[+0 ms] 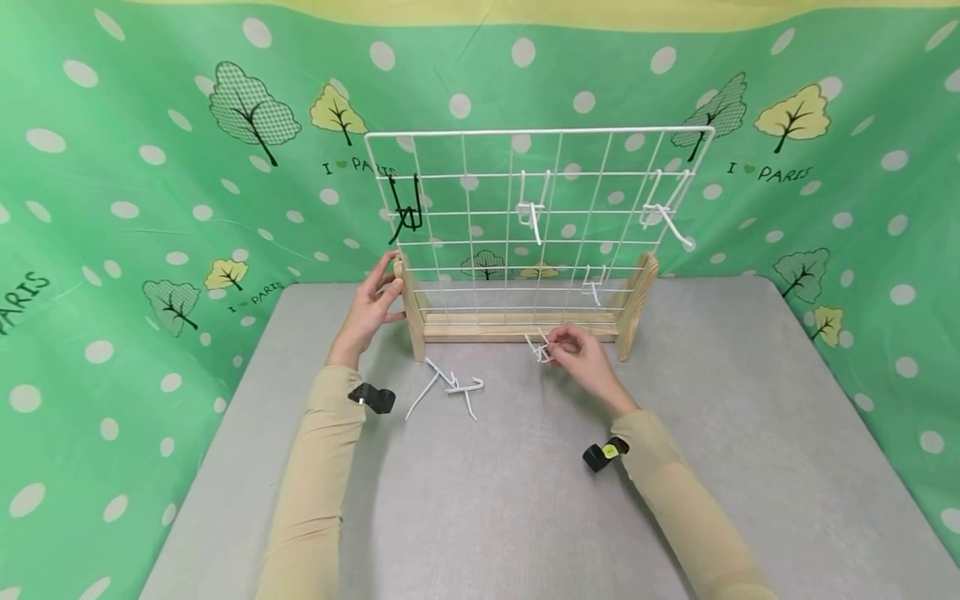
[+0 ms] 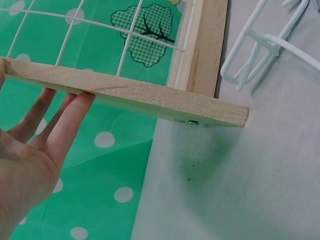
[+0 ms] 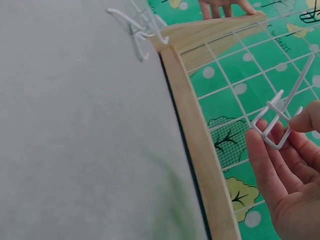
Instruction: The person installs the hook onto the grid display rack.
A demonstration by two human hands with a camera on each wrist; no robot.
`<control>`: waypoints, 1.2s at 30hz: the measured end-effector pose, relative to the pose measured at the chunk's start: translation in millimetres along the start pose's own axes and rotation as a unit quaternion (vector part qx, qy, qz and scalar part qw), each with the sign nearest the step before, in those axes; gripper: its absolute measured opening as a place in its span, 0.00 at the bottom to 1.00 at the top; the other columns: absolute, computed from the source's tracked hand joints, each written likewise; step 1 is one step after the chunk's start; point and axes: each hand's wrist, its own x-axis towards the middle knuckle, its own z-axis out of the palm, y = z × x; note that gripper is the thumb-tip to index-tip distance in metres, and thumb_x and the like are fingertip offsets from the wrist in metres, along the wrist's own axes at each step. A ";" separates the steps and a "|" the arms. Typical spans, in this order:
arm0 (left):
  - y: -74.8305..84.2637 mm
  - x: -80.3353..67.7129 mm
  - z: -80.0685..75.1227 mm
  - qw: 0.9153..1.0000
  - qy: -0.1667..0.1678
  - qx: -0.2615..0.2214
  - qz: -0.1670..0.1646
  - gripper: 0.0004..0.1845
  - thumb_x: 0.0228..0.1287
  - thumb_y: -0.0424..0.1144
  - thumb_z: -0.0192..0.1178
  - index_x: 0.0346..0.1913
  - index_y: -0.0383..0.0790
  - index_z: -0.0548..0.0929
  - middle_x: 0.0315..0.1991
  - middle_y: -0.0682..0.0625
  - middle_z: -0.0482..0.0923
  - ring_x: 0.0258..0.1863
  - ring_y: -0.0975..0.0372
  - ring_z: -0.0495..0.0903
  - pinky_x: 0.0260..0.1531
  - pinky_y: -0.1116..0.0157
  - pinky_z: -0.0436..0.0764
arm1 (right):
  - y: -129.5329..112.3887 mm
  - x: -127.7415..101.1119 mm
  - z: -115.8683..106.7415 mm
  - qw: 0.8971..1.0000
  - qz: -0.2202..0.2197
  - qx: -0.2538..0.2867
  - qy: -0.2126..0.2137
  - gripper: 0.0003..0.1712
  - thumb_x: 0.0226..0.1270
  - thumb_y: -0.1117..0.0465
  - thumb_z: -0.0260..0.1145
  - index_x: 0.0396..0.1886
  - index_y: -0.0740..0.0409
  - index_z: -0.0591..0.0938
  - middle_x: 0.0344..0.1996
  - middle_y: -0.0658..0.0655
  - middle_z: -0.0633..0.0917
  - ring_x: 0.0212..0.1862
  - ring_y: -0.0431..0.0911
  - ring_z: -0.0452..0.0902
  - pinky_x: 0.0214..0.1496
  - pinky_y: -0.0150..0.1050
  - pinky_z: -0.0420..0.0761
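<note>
- The right hand (image 1: 581, 354) pinches a small white wire hook (image 3: 276, 122) between thumb and fingertips, low in front of the wooden base rail (image 1: 517, 332) of the rack. The hold is only on the hook's thin stem, so in my judgement it could twist or slip out and drop onto the counter (image 1: 525, 500).
- The left hand (image 1: 372, 304) lies with straight fingers against the left wooden upright (image 1: 410, 304) of the stand, steadying it without gripping. If the hook is pushed hard against the white wire grid (image 1: 536, 221), that flat touch may not stop the light stand from sliding or tipping back toward the green cloth backdrop (image 1: 150, 167).
- The hook's two prongs are narrow and the grid wires thin; a skewed approach could leave only one prong caught, so the hook would hang crooked or fall off.
- Three white hooks (image 1: 531, 212) already hang on the grid, and a black hook (image 1: 405, 212) hangs at its upper left; a knock on the wires could shake one loose.
- Spare white hooks (image 1: 450, 387) lie on the counter just in front of the stand, between the forearms. A sleeve (image 1: 322, 467) sweeping across could scatter or tangle them.
</note>
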 end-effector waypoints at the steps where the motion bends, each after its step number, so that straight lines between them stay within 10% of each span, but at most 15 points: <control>1: -3.5 1.8 -1.0 1.000 0.000 -0.002 0.000 0.30 0.77 0.37 0.45 0.77 0.49 0.50 0.71 0.33 0.54 0.66 0.40 0.61 0.51 0.39 0.75 | 2.2 2.1 -0.6 1.000 0.001 0.003 0.005 0.06 0.64 0.80 0.55 0.40 0.81 0.73 0.36 0.71 0.80 0.33 0.42 0.82 0.40 0.47 0.86; 16: -14.0 5.7 -3.3 1.000 0.008 0.005 0.003 0.30 0.77 0.41 0.47 0.77 0.56 0.53 0.70 0.36 0.56 0.65 0.42 0.63 0.49 0.42 0.78 | -8.3 16.6 5.1 0.998 -0.014 0.027 0.047 0.08 0.66 0.79 0.55 0.42 0.82 0.72 0.39 0.73 0.78 0.34 0.39 0.81 0.39 0.34 0.86; 26: 5.9 -4.3 1.6 1.000 -0.003 0.001 0.006 0.30 0.77 0.36 0.45 0.77 0.46 0.50 0.70 0.31 0.55 0.66 0.39 0.61 0.51 0.39 0.75 | -20.6 27.7 8.9 0.996 -0.013 0.040 0.078 0.07 0.67 0.78 0.54 0.42 0.81 0.72 0.38 0.75 0.77 0.35 0.45 0.82 0.45 0.51 0.84; 36: 11.8 -7.8 2.9 1.000 -0.003 -0.002 0.006 0.30 0.77 0.36 0.46 0.77 0.46 0.50 0.69 0.31 0.55 0.66 0.39 0.61 0.51 0.38 0.75 | -19.4 37.9 12.1 0.986 -0.057 0.074 0.141 0.05 0.67 0.77 0.55 0.40 0.78 0.72 0.33 0.59 0.78 0.32 0.40 0.81 0.38 0.35 0.86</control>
